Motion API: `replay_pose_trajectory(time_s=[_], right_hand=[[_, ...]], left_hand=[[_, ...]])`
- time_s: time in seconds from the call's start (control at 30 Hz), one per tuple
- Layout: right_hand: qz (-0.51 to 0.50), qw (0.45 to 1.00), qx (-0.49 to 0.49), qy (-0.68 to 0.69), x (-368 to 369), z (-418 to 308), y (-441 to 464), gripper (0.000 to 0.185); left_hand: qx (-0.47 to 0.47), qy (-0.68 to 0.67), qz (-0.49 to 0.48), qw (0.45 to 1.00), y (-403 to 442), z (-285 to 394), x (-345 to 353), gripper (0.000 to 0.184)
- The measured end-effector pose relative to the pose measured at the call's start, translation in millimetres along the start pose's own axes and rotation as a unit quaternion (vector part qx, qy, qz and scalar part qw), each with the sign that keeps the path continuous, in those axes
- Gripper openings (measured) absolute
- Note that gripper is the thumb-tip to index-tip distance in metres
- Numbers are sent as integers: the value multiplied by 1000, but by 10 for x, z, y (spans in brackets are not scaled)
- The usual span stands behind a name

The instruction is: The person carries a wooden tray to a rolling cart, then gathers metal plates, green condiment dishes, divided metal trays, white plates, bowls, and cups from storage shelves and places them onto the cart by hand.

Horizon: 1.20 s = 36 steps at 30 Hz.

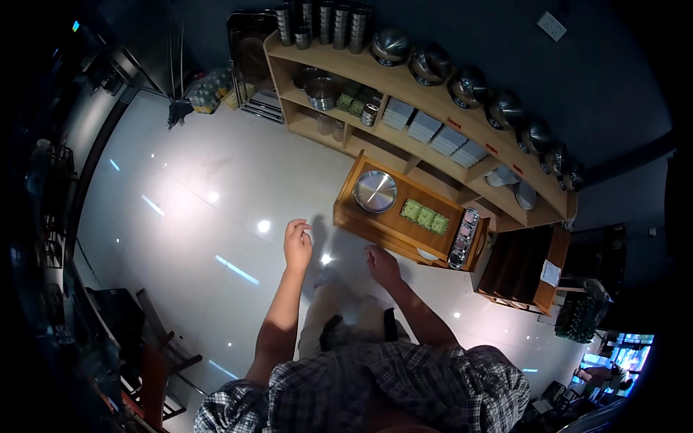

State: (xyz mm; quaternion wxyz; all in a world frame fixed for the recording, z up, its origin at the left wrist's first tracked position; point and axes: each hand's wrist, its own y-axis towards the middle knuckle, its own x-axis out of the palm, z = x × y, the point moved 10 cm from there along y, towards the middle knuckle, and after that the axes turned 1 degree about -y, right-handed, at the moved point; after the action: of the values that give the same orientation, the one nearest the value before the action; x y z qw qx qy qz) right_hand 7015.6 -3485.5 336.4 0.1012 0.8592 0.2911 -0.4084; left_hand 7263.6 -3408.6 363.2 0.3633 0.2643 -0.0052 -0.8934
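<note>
My left hand (297, 244) is raised over the pale floor, its fingers loosely curled and apart, holding nothing. To its right, my right hand (382, 265) hangs near the front edge of a wooden trolley (346, 214); its fingers are partly bent and dark, and what they hold, if anything, is hidden. On the trolley top lie a round steel tray (375, 191), several green square dishes (424, 216) in a row, and a metal rack of small containers (463, 238). Neither hand touches the trolley.
Behind the trolley stands a wooden shelf (404, 78) with white plates (424, 126), steel bowls (470, 88) and stacked cups (339, 27). A dark wooden cabinet (521, 263) is at the right. Chairs (148, 375) stand at the lower left. A person (599, 374) is far off at the lower right.
</note>
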Motion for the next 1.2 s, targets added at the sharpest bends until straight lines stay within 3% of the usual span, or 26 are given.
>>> replay_pose_trajectory(time_s=[0.07, 0.2, 0.27, 0.4, 0.5, 0.6, 0.87, 0.9, 0.93, 1.0, 1.1, 1.2], right_hand=[[-5, 999, 17, -48, -1, -31, 153, 25], [179, 979, -84, -55, -436, -537, 563, 32], [224, 968, -85, -75, -469, -537, 769, 37], [236, 965, -72, -90, -488, -439, 1116, 44], [135, 985, 98, -31, -442, -95, 1476, 55], [117, 981, 154, -24, -293, 268, 1798, 55], [106, 982, 155, -3, -310, -15, 2723, 44], [127, 987, 99, 18, -314, -107, 2854, 45], [130, 986, 101, 17, -271, -73, 2978, 45], [166, 985, 12, -54, -287, -294, 3236, 49], [127, 989, 75, -14, -128, -274, 3573, 54], [131, 989, 67, 20, 6, -422, 3913, 57]], left_hand=[[42, 26, 11, 999, 209, 140, -267, 22], [61, 72, -33, 995, 711, 204, -470, 25], [67, 78, -55, 993, 959, 149, -457, 27], [77, 70, -93, 990, 1309, 138, -370, 29], [71, 67, -129, 987, 1642, 60, -158, 30], [85, 54, -137, 985, 2028, 9, 76, 30], [136, 87, -143, 976, 3109, 159, 374, 42], [165, 104, -124, 973, 3201, 172, 341, 46], [167, 102, -126, 972, 3308, 135, 338, 46], [162, 115, -144, 969, 3531, -9, 366, 50], [156, 111, -159, 969, 3941, -321, 419, 56], [155, 93, -169, 969, 4416, -612, 467, 61]])
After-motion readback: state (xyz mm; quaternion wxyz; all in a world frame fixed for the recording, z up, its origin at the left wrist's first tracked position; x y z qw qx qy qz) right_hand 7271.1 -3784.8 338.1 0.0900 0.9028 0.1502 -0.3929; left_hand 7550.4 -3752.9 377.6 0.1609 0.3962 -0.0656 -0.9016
